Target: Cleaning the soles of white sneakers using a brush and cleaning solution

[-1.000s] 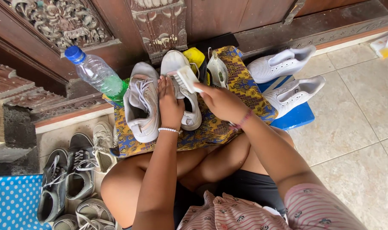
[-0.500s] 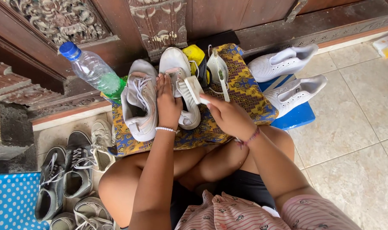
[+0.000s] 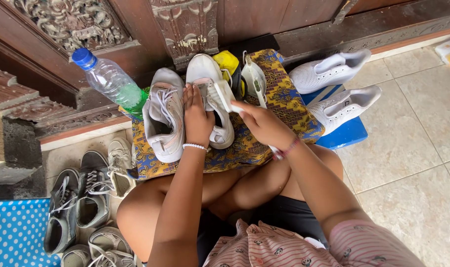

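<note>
1. Tiled floor: open room is left to the right of the seated person; the left side is crowded by grey sneakers.
2. Patterned cloth: spread over a low support in front of the knees; its near edge is seen to overhang toward the lap.
3. Two white sneakers: set on a blue surface just past the cloth's right edge.
4. Clear plastic bottle: tilted at the cloth's left corner, against the carved wooden door.
5. White sneaker: placed mid-cloth, touching a second, pinkish sneaker on its left.
6. Left hand: fingers are laid together over the white sneaker's opening, pressing on it.
7. Right hand: fingers are clamped round the handle of a white brush, whose head is held against the white sneaker's right side.
</note>
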